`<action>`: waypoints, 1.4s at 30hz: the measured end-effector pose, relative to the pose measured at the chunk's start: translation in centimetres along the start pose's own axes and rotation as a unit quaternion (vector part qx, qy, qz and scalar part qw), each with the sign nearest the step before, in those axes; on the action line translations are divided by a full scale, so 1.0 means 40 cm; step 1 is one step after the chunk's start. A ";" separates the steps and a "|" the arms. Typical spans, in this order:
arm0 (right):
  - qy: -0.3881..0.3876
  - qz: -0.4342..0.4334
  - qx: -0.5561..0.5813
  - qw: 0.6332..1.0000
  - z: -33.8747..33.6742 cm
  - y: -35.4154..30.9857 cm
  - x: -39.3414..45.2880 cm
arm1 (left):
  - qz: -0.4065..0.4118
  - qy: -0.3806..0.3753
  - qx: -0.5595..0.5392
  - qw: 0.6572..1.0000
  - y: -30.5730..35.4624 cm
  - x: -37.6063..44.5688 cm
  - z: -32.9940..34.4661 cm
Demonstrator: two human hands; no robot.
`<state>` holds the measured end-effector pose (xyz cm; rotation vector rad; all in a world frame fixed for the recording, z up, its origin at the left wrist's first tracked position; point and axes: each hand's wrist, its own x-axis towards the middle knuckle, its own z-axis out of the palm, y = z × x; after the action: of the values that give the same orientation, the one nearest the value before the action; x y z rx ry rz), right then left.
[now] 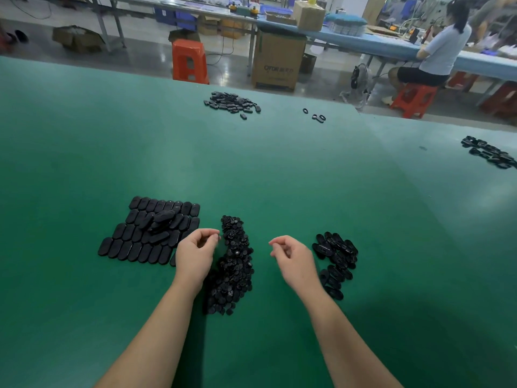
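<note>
A long heap of small black round parts [235, 261] lies on the green table [279, 169] between my hands. My left hand [195, 252] hovers at the heap's left edge, fingers curled, fingertips pinching what looks like one small black part. My right hand [293, 259] hangs over bare table to the right of the heap, fingers loosely curled and holding nothing. Left of my left hand, black oval shells [145, 236] lie in neat rows with a few stacked on top. Right of my right hand sits a loose cluster of black oval shells [335, 259].
Far across the table lie another pile of black parts [232, 103], a few loose rings [317, 116] and a pile at the right edge [489, 152]. Beyond the table stand an orange stool [189, 61], a cardboard box [277, 61] and a seated person [436, 51] at a blue bench.
</note>
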<state>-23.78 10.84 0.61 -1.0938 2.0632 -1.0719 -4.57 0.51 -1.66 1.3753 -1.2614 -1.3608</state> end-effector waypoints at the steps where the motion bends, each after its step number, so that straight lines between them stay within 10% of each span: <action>1: 0.017 -0.010 -0.055 0.998 -0.028 0.004 0.008 | -0.006 0.000 -0.014 1.000 0.001 0.001 -0.002; 7: 0.013 0.029 -0.401 0.916 -0.195 0.037 0.060 | -0.026 0.003 -0.056 0.998 0.009 0.007 0.003; 19: 0.000 0.060 -0.411 0.910 -0.234 0.071 0.083 | -0.038 -0.004 -0.063 0.997 0.001 0.021 0.001; 28: 0.003 0.007 -0.073 0.997 -0.168 0.010 0.053 | -0.021 -0.027 -0.067 0.997 -0.003 0.020 -0.003; 42: -0.070 0.095 0.235 0.965 0.015 -0.017 0.003 | -0.026 -0.060 -0.067 0.996 -0.005 0.026 -0.008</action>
<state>-23.09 10.27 0.86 -0.6954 1.6436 -1.2600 -4.33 -0.49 -2.01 1.2571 -1.1959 -1.5548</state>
